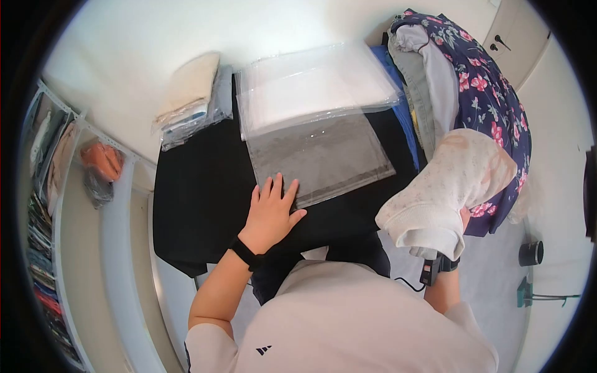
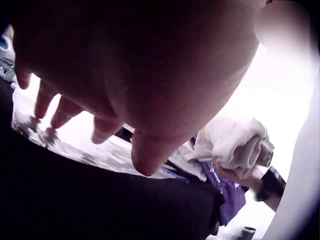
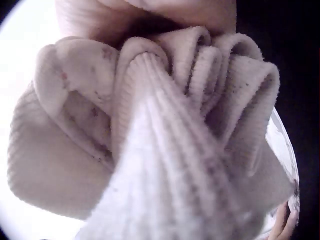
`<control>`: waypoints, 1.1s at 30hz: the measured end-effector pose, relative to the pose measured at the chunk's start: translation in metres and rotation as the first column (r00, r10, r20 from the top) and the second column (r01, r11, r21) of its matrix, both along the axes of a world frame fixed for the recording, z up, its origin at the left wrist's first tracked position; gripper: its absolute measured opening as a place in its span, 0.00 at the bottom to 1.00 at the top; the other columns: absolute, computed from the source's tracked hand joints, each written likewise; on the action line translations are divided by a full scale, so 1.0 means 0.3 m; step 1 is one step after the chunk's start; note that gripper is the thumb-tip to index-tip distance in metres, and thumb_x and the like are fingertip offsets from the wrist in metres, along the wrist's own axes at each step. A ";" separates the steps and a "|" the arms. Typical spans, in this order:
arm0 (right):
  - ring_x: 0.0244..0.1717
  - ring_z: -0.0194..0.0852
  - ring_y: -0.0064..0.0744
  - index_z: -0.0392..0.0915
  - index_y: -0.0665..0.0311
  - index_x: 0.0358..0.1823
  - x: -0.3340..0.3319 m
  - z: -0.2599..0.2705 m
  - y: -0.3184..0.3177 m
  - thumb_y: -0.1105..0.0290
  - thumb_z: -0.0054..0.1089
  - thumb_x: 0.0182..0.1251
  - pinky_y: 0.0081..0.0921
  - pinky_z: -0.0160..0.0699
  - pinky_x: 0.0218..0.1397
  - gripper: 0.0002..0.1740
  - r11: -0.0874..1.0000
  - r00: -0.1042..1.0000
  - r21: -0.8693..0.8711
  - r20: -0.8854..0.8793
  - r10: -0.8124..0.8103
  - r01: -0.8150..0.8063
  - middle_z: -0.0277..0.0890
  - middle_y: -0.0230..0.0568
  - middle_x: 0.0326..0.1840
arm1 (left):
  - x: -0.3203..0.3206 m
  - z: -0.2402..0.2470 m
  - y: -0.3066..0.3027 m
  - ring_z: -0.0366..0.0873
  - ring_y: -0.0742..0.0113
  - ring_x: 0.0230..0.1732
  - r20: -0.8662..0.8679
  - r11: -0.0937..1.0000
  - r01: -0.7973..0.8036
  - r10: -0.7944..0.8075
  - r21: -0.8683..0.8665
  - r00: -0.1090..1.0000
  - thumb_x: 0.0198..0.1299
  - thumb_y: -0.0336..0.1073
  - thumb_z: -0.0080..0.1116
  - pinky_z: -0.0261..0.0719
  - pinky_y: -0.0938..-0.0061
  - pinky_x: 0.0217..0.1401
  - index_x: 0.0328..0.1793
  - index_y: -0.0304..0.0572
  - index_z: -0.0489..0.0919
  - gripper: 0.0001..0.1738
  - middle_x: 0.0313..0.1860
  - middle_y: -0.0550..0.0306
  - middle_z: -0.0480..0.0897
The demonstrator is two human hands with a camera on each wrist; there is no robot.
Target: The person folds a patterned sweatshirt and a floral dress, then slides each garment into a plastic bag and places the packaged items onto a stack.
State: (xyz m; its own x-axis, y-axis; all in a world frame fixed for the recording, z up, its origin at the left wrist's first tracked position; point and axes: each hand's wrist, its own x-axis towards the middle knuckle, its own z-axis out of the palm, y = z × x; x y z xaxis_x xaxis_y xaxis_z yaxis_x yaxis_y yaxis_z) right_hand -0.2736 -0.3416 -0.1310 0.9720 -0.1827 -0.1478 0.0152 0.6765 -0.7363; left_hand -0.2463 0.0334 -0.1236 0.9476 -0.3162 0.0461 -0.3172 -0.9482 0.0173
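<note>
The step in hand looks like bagging a folded garment: one clear bag (image 1: 329, 158) lies flat on the black surface (image 1: 199, 205), partly under a stack of further clear bags (image 1: 317, 84), and the left hand (image 1: 268, 214) rests at its near left corner with fingers spread, pinching nothing. The right hand (image 3: 145, 10) grips the off-white folded garment (image 1: 448, 180), which is held up off the surface, to the right of the bag and in front of the flowered cloth (image 1: 491, 105). The two hands are well apart, and the ribbed knit hangs in loose folds in the right wrist view. The garment is not yet on or in the bag. The next move probably calls for the left hand to steady the bag or lift its edge while the right brings the bundle over it, squared up so that the folds do not snag; which side the mouth is on, I cannot tell
</note>
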 end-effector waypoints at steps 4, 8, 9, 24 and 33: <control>0.56 0.75 0.49 0.62 0.72 0.65 -0.018 0.052 0.027 0.55 0.54 0.59 0.41 0.73 0.61 0.36 0.985 0.989 0.096 -0.021 0.145 -0.143 0.73 0.56 0.58 | -0.008 0.005 -0.001 0.60 0.41 0.70 -0.019 0.963 0.184 -0.192 -0.199 0.981 0.61 0.47 0.57 0.61 0.51 0.69 0.68 0.52 0.69 0.29 0.70 0.39 0.62; 0.55 0.76 0.43 0.62 0.74 0.65 0.011 0.153 0.081 0.70 0.56 0.58 0.33 0.74 0.59 0.33 0.962 0.986 -0.231 0.049 0.159 -0.143 0.73 0.53 0.58 | -0.010 -0.009 -0.003 0.62 0.40 0.68 0.036 0.949 0.190 -0.187 -0.253 0.982 0.60 0.42 0.59 0.64 0.54 0.67 0.66 0.53 0.71 0.27 0.69 0.39 0.64; 0.55 0.76 0.43 0.62 0.74 0.65 0.016 0.190 0.104 0.70 0.56 0.58 0.33 0.74 0.59 0.33 0.962 0.987 -0.235 0.045 0.156 -0.141 0.73 0.53 0.58 | -0.009 -0.006 -0.005 0.62 0.40 0.68 0.034 0.947 0.192 -0.189 -0.258 0.981 0.60 0.42 0.59 0.64 0.54 0.67 0.66 0.53 0.71 0.27 0.69 0.39 0.64; 0.46 0.73 0.48 0.81 0.61 0.38 0.074 0.233 0.260 0.70 0.70 0.38 0.33 0.72 0.52 0.19 0.121 0.844 -0.992 0.042 0.535 -0.027 0.73 0.47 0.42 | 0.056 0.028 0.023 0.75 0.50 0.56 0.178 0.877 0.136 -0.059 -0.462 0.982 0.54 0.21 0.51 0.75 0.63 0.58 0.57 0.32 0.74 0.22 0.55 0.45 0.78; 0.45 0.72 0.49 0.79 0.59 0.35 0.117 0.244 0.297 0.67 0.70 0.38 0.36 0.73 0.48 0.18 -0.054 0.692 -0.997 -0.006 0.722 0.047 0.73 0.46 0.39 | 0.067 0.082 -0.034 0.72 0.44 0.57 0.319 0.824 0.281 -0.130 -0.492 0.939 0.46 0.16 0.52 0.72 0.63 0.60 0.60 0.26 0.71 0.29 0.60 0.40 0.74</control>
